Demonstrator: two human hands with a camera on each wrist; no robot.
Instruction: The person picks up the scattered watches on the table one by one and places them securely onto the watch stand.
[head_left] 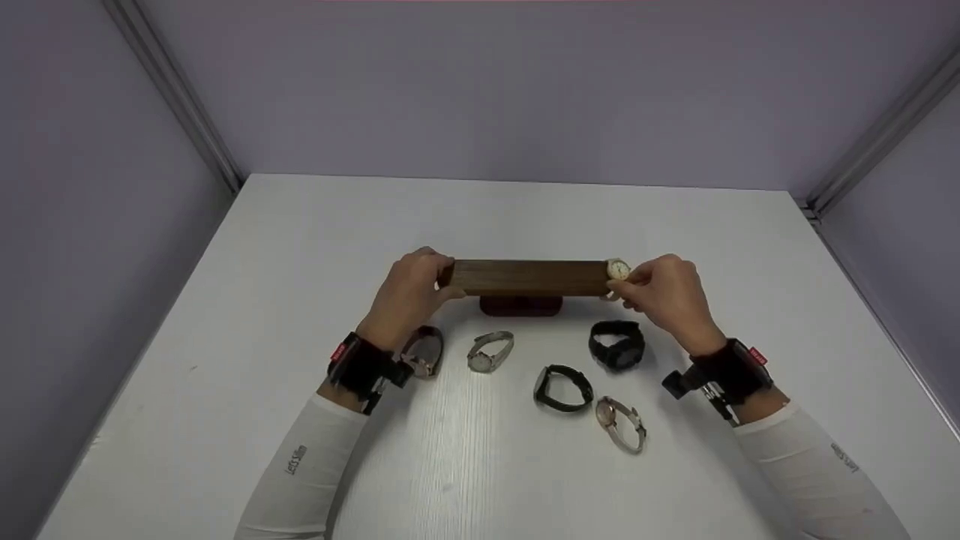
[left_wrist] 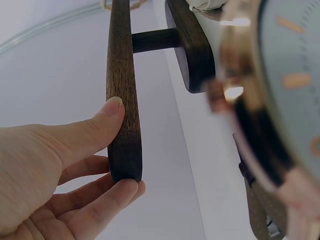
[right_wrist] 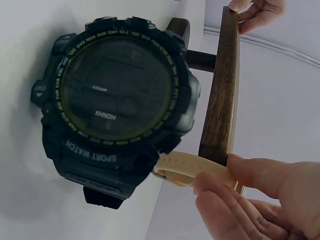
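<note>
Grips, with the left hand (head_left: 409, 289), the 9 o'clock end of the wooden bar (head_left: 529, 277): thumb on one face, fingers curled underneath. Pinches, with the right hand (head_left: 664, 292), the cream-strapped watch (head_left: 618, 270) at the bar's 3 o'clock end, fingertips closed on the strap where it wraps the wood. Stands on a dark base (head_left: 521, 305), just at 6 o'clock of the bar's middle.

Looks barely begun: one watch on the bar and not yet let go, five lying loose on the white table (head_left: 525, 210). Nearer than the stand, from 9 round to 3 o'clock:
- a rose-gold watch (head_left: 424, 352) beside the left wrist
- a silver watch (head_left: 489, 351)
- a black band (head_left: 562, 388)
- a mesh-strap watch (head_left: 621, 424) at 5 o'clock of that band
- a black sport watch (head_left: 616, 345) at 6 o'clock of the right hand

Beyond, at 12 o'clock and along both sides: plain lilac walls (head_left: 525, 90) joined by metal corner rails (head_left: 180, 97).
</note>
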